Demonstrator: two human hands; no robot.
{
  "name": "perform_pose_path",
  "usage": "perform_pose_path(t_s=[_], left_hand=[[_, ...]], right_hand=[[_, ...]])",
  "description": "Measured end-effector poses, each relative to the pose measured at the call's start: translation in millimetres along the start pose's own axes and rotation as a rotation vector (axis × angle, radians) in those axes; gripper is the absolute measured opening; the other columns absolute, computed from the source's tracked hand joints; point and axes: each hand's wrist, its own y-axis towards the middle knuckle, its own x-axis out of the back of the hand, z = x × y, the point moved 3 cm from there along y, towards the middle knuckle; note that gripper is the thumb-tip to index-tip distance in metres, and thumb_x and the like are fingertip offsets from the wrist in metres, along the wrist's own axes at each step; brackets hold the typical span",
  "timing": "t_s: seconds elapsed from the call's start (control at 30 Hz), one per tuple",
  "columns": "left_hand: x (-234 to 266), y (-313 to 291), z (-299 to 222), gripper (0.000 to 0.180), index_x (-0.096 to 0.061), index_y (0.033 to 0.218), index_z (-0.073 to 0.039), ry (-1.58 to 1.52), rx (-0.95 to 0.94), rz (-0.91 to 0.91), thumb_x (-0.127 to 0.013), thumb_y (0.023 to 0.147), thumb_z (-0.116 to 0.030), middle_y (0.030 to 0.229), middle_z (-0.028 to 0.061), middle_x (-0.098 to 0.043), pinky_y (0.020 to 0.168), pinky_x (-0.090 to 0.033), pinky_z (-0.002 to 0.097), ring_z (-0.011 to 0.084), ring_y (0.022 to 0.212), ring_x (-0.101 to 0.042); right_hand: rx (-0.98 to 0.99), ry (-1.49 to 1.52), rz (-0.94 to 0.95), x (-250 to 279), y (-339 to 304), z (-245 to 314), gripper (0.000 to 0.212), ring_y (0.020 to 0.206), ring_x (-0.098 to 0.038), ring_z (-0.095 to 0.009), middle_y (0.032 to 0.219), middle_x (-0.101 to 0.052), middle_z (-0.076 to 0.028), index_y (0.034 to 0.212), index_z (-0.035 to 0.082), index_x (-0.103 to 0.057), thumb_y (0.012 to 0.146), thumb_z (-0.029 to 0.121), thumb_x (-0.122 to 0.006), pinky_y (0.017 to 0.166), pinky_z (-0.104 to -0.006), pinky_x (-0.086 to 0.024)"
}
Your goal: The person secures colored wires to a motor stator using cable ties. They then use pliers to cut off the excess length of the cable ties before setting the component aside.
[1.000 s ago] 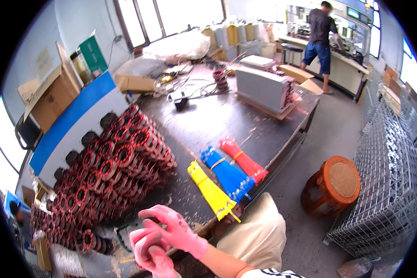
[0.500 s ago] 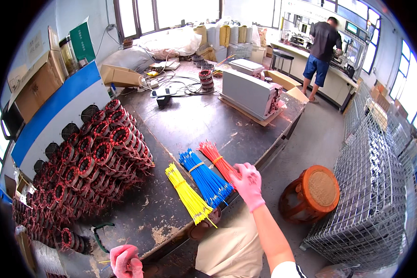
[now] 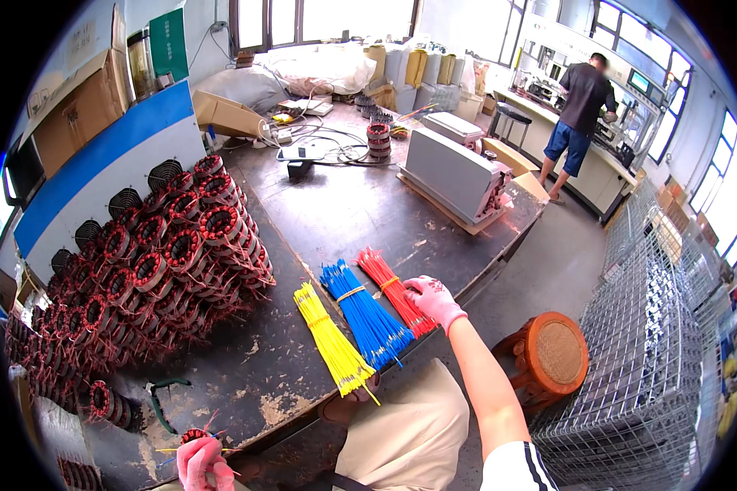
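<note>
Tabletop point(image 3: 348, 204): coil rings point(image 3: 168, 290) left, grey box point(image 3: 446, 176) beyond wires point(image 3: 365, 321)

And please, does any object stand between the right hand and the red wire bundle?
Nothing visible stands between them: the right hand is already at the lower end of the red wire bundle. The blue wire bundle lies left of it, out of the way.

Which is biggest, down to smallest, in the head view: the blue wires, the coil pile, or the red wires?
1. Coil pile
2. Blue wires
3. Red wires, partly covered by the right hand
</note>
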Motion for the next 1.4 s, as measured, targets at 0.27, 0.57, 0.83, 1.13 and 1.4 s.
perform_pose_path(t_s=[0.27, 0.57, 0.83, 1.13, 1.4], left_hand=[[-5, -10, 36, 0.025, -0.065, 0.112, 0.002, -0.124, 0.106, -0.048, -0.064, 0.097, -0.018, 0.115, 0.0103, -0.057, 0.063, -0.043, 0.0224, 0.0115, 0.077, -0.055], [1, -9, 38, 0.028, -0.063, 0.111, 0.004, -0.339, 0.138, 0.036, -0.066, 0.098, -0.021, 0.115, 0.0112, -0.055, 0.063, -0.043, 0.0226, 0.0108, 0.072, -0.054], [7, -21, 53, 0.020, -0.063, 0.109, 0.006, -0.408, 0.150, 0.052, -0.058, 0.091, -0.002, 0.113, 0.0122, -0.056, 0.061, -0.044, 0.0229, 0.0117, 0.071, -0.055], [17, -47, 72, 0.021, -0.063, 0.114, 0.002, -0.526, 0.312, -0.016, -0.057, 0.096, -0.006, 0.116, 0.0129, -0.058, 0.054, -0.044, 0.0203, 0.0099, 0.070, -0.057], [20, -50, 71, 0.018, -0.062, 0.113, 0.001, -0.525, 0.336, -0.012, -0.054, 0.098, -0.006, 0.113, 0.0108, -0.058, 0.055, -0.043, 0.0196, 0.0088, 0.071, -0.056]], right_hand=[[-0.055, -0.130, -0.183, -11, -27, 14, 0.051, 0.118, -0.058, -0.033, 0.125, -0.061, -0.013, 0.134, 0.016, -0.064, 0.091, 0.045, -0.068, 0.099, -0.0465, -0.047], [0.125, -0.373, -0.249, -21, -34, 37, 0.048, 0.120, -0.055, -0.031, 0.132, -0.059, -0.009, 0.135, 0.017, -0.060, 0.092, 0.038, -0.066, 0.100, -0.0475, -0.045], [0.455, -0.375, -0.299, -30, 1, 43, 0.048, 0.138, -0.046, -0.031, 0.148, -0.052, -0.011, 0.143, 0.010, -0.054, 0.097, 0.025, -0.057, 0.114, -0.0475, -0.036], [0.256, -0.434, -0.234, -46, 15, 28, 0.055, 0.139, -0.044, -0.036, 0.152, -0.048, -0.016, 0.147, 0.016, -0.051, 0.098, 0.041, -0.052, 0.118, -0.0506, -0.029], [0.232, -0.445, -0.180, -39, 5, 20, 0.068, 0.148, -0.034, -0.035, 0.160, -0.038, -0.016, 0.153, 0.007, -0.040, 0.100, 0.049, -0.046, 0.121, -0.0509, -0.022]])
